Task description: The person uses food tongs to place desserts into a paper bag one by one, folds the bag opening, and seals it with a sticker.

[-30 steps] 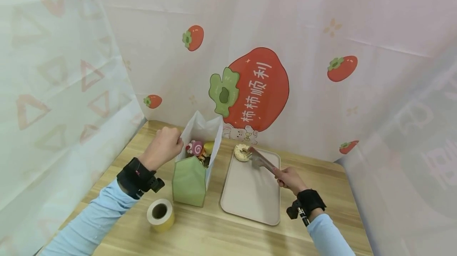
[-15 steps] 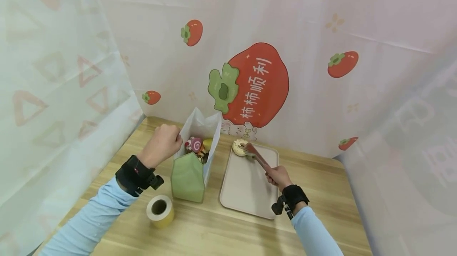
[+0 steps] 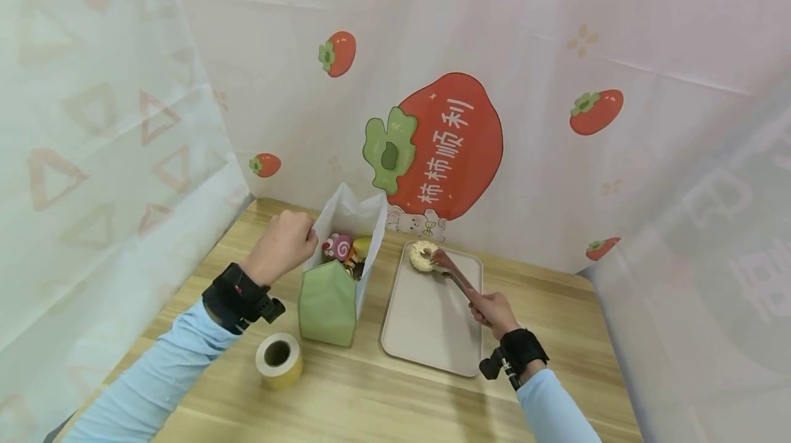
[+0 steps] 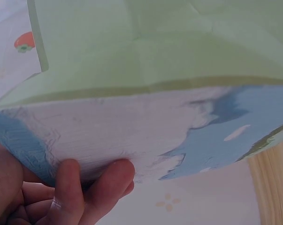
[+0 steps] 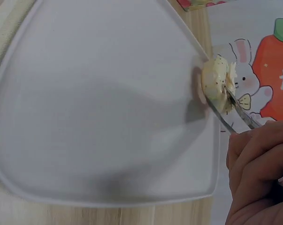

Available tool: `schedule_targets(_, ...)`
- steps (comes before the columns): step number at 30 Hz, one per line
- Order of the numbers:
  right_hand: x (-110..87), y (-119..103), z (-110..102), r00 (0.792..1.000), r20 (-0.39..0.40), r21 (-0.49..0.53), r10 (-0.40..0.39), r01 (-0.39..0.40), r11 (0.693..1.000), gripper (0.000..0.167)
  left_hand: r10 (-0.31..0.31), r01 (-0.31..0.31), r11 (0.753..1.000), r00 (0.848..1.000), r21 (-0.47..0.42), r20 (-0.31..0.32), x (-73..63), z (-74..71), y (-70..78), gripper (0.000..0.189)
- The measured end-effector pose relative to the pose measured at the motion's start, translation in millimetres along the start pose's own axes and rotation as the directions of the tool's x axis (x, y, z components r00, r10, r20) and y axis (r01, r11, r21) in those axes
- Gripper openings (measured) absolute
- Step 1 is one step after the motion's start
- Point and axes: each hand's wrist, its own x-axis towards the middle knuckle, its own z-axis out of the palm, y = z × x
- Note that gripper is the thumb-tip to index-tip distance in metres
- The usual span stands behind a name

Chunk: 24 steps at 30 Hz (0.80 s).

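My left hand [image 3: 283,244] pinches the left edge of an open paper bag [image 3: 326,305]. In the left wrist view, thumb and fingers [image 4: 110,178] press on the bag's blue-and-white side. Inside the bag lie a pink swirl-topped cake [image 3: 338,248] and a yellow item [image 3: 362,245]; deeper contents are partly hidden. My right hand [image 3: 494,311] grips metal tongs [image 3: 456,273] by the handle. Their tips are around one side of a pale cream doughnut [image 3: 421,256] at the far left corner of a beige tray [image 3: 432,326]. The right wrist view shows the doughnut [image 5: 215,82] between the tong arms [image 5: 242,114].
A roll of yellow tape or labels [image 3: 279,360] stands in front of the bag on the wooden table [image 3: 371,409]. White printed curtains [image 3: 525,189] close off the back and both sides. The tray sits just right of the bag.
My right hand with the tongs shifts left, then slightly back right. The tong tips draw together at the doughnut's near side. My left hand keeps its place on the bag.
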Motion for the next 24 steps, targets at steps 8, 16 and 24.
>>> schedule_targets(8, -30.5, -21, -26, 1.0, 0.022, -0.013, -0.02, 0.02, 1.0, 0.036, 0.008, -0.008, 1.0, 1.0, -0.021, 0.005, 1.5, -0.9, -0.2, 0.037)
schedule_targets(16, -66.4, -66, -42, 0.978, 0.12, 0.029, -0.169, 0.166, 0.986, 0.032, -0.013, 0.014, 1.0, 1.0, -0.016, 0.018, 2.3, -2.3, 0.0, 0.034)
schedule_targets(24, -87.8, -103, -39, 0.941, 0.213, -0.004, -0.261, 0.268, 0.963, 0.034, -0.004, 0.004, 1.0, 1.0, -0.008, 0.01, 2.2, -1.8, 0.3, 0.036)
